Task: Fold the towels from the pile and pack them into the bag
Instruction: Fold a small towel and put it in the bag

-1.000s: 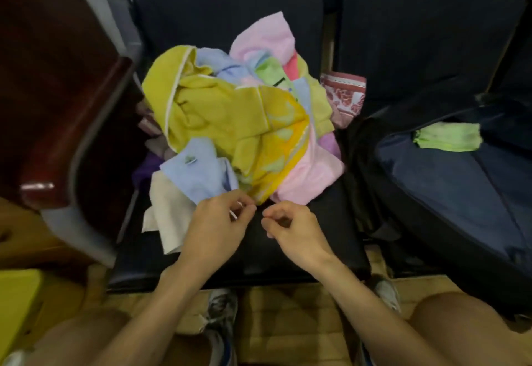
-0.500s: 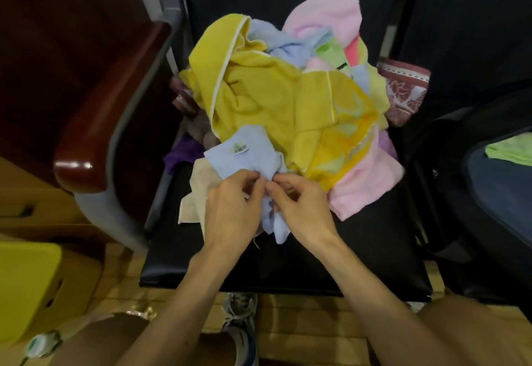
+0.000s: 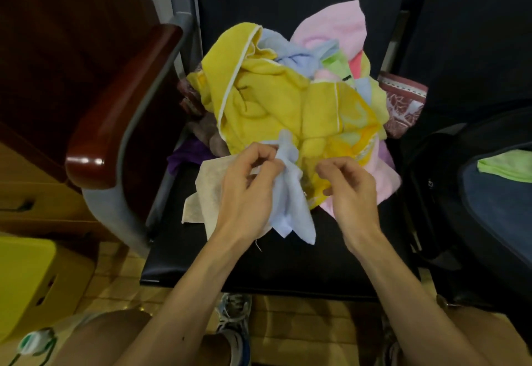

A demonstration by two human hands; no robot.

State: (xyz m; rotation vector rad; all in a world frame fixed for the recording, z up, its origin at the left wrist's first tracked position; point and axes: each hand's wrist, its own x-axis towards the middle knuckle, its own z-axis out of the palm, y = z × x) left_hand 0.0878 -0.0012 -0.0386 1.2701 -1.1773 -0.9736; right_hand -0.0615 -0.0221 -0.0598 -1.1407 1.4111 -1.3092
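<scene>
Head view: the left hand (image 3: pixel 244 190) has its fingers curled round a light blue towel (image 3: pixel 290 201), gripping it by its upper part so that the rest hangs down in loose points over the front of the black seat (image 3: pixel 288 267). The right hand (image 3: pixel 349 190) is just beside that towel with its fingers curled in. I cannot tell whether it pinches any cloth.

Behind both hands the pile of towels (image 3: pixel 288 100) sits on the same seat. A large yellow towel (image 3: pixel 259 106) lies on top and a pink towel (image 3: pixel 336 25) stands up at the back. A cream cloth (image 3: pixel 210 192) spreads out under the left hand.

On the right, an open dark bag (image 3: pixel 426 181) rests on the next seat, with a folded green towel (image 3: pixel 509 168) lying inside it. A wooden armrest (image 3: pixel 121 106) stands to the left of the pile.
</scene>
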